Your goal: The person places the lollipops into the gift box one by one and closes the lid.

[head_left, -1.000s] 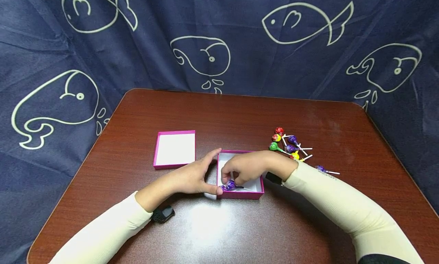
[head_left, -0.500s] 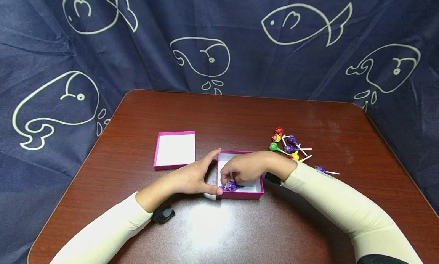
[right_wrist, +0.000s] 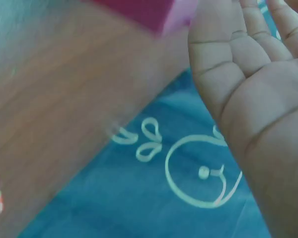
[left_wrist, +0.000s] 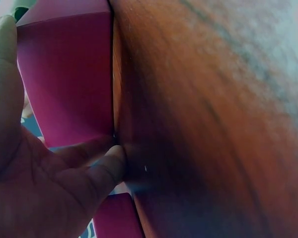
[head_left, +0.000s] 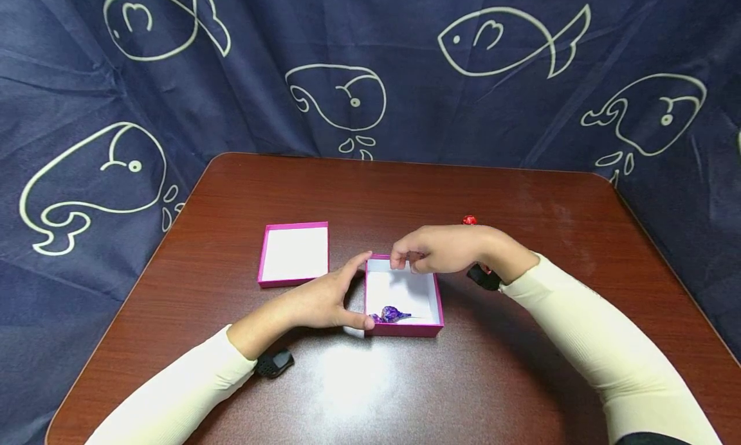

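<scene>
A pink box (head_left: 408, 330) with a white inside stands open-topped at mid-table in the head view. Two purple-wrapped lollipops (head_left: 392, 314) lie in its front left corner, one partly behind the left thumb. My left hand (head_left: 325, 298) holds the box by its left side, thumb at the front corner and index finger at the back corner. The left wrist view shows the box wall (left_wrist: 69, 79) between thumb and fingers. Over the box's back right part hovers my right hand (head_left: 448, 249), fingers loosely bent, with nothing seen in it.
The pink lid (head_left: 295, 255) lies left of the box, white inside up. A red lollipop (head_left: 469, 220) peeks out behind the right hand, which hides the rest of the pile. A dark blue curtain (head_left: 417, 123) hangs behind the brown table (head_left: 347, 194).
My right hand has lifted out of the box and moved back and right, leaving the purple lollipops inside. It now covers most of the lollipop pile. The left hand stays put.
</scene>
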`<state>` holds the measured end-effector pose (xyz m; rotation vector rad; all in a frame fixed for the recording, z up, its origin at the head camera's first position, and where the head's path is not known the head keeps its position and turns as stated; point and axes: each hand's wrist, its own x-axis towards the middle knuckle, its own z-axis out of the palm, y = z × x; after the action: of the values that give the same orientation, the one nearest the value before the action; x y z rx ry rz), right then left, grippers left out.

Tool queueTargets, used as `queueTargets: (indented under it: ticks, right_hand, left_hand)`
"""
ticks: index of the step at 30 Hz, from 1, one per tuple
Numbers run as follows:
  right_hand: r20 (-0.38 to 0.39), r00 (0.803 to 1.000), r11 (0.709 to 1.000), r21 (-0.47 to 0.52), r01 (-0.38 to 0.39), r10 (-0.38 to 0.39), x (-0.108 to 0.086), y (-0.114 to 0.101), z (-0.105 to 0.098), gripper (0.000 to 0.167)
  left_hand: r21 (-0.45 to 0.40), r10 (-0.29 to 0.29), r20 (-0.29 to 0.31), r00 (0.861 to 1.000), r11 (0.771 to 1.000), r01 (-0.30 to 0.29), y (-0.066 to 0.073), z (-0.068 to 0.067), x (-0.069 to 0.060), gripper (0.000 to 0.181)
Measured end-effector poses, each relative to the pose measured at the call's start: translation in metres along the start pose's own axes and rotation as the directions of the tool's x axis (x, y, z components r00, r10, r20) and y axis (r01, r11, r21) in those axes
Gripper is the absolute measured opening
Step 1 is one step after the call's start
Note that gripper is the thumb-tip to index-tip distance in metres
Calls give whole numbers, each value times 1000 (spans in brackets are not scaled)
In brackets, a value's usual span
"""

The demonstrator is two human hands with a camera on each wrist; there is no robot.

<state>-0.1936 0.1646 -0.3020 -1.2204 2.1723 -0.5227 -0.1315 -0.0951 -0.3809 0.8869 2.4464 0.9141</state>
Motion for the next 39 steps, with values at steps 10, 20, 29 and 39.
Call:
queueTargets:
  ticks: [10,20,29,39]
  right_hand:
    - [-82,986,986,89,-139,146,-25,36,-20,22]
    - [-61,955,943,188,-274,290,-39,74,-28,18]
    - [-62,919,905,211,-370,390,-49,94,-26,19]
    - [-74,920,919,123,-374,384,-46,97,-18,18]
  left_hand:
    - [6,-8,4,1000,1000,8,0,0,-1,116]
    - [12,-16,5,1000,1000,16,0,-1,-2,116]
    - [15,-2,3,1000,1000,2,0,0,0,116]
    - [14,-9,7,1000,1000,9,-1,-1,-1,116]
